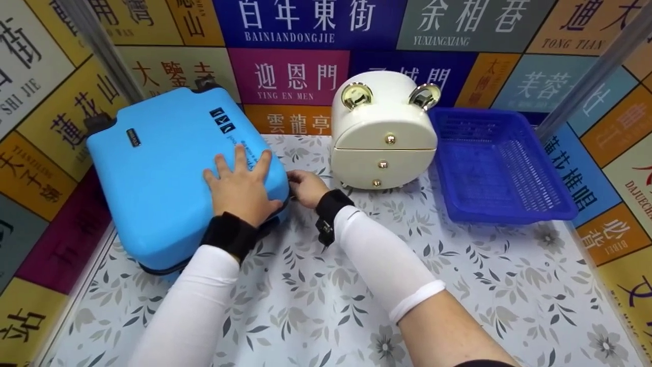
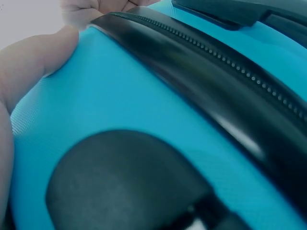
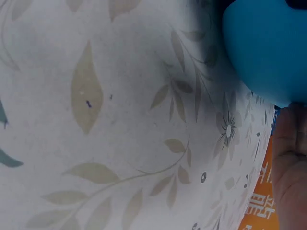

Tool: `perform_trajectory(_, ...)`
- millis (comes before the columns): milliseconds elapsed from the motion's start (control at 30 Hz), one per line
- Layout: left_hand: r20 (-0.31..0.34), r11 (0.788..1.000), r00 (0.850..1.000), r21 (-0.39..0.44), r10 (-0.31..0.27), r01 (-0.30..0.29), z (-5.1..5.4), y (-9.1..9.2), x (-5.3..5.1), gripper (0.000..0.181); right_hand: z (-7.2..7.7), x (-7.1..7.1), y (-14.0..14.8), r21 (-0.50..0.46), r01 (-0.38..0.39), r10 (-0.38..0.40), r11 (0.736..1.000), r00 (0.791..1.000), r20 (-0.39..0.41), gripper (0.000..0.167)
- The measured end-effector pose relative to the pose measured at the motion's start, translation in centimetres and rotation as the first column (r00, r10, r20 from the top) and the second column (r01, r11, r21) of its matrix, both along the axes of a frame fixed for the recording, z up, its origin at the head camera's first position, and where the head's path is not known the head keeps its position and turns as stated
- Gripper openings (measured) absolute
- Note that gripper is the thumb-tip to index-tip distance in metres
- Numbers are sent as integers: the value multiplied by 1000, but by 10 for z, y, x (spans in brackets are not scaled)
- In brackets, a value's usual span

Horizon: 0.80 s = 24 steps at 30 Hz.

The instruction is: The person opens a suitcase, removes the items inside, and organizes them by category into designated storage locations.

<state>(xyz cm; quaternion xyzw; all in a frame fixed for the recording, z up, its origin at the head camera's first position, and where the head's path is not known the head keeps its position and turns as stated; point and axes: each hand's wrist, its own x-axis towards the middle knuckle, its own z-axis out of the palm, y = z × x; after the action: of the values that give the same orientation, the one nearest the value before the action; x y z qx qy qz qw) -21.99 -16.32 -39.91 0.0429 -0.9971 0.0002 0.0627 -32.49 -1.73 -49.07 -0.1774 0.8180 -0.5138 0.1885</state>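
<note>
A bright blue hard-shell suitcase (image 1: 158, 178) lies flat at the left of the head view. My left hand (image 1: 239, 191) rests on its top near the right edge, fingers spread. At the suitcase's right side is my right hand (image 1: 308, 189), fingers bent at the edge; whether they pinch anything is hidden. The left wrist view shows a black zipper band (image 2: 211, 50) along the blue shell (image 2: 105, 91), a dark rounded part (image 2: 124, 177) and my left thumb (image 2: 38, 57). In the right wrist view, my right hand (image 3: 291, 163) meets the blue shell (image 3: 268, 48), its fingertips out of sight.
A cream rounded box (image 1: 382, 127) with gold knobs and two shiny ear shapes stands right of the suitcase. Beside it sits a blue plastic basket (image 1: 509, 216). Sign-printed panels (image 1: 290, 76) stand behind the leaf-patterned surface (image 1: 316, 306).
</note>
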Motion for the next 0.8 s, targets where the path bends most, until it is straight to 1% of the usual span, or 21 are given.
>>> perform_trajectory(33, -4, 1000, 1000, 3, -1, 1, 0, 0, 0, 111, 0, 0, 1, 3, 22, -22, 1000, 1000, 3, 35)
perform_trajectory(100, -12, 1000, 1000, 4, 1, -1, -1, 1, 0, 110, 1, 0, 2, 38, 54, -54, 998, 998, -20, 32)
perform_trajectory(167, -18, 1000, 1000, 9, 1, -1, 0, 1, 1, 110, 1, 0, 1, 108, 58, -49, 992, 996, -79, 31)
perform_trajectory(233, -17, 1000, 1000, 8, -1, 1, 0, 0, 1, 110, 2, 0, 0, 201, 48, -15, 978, 987, -161, 30)
perform_trajectory(333, -11, 1000, 1000, 6, -4, 4, 1, 0, 1, 111, 4, 0, -3, 317, 27, 51, 948, 971, -235, 29)
perform_trajectory(367, -8, 1000, 1000, 5, -5, 5, 2, 0, 0, 111, 6, 1, -3, 345, 20, 71, 938, 966, -248, 29)
perform_trajectory(433, 0, 1000, 1000, 2, -3, 3, 2, 0, 0, 112, 10, 1, -2, 372, -1, 99, 928, 965, -244, 29)
perform_trajectory(533, 10, 1000, 1000, 6, -1, 0, 3, 0, 0, 112, 19, 1, 2, 413, -39, 160, 910, 952, -261, 29)
perform_trajectory(600, 16, 1000, 1000, 12, 0, 0, 3, 0, 0, 112, 25, 1, 6, 446, -59, 200, 893, 940, -275, 29)
perform_trajectory(700, 16, 1000, 1000, 18, 0, 0, 3, 0, 1, 112, 31, 4, 13, 511, -72, 263, 856, 913, -311, 27)
perform_trajectory(800, 19, 1000, 1000, 20, 5, -5, 1, 2, 1, 113, 33, 11, 20, 551, -70, 297, 832, 894, -336, 24)
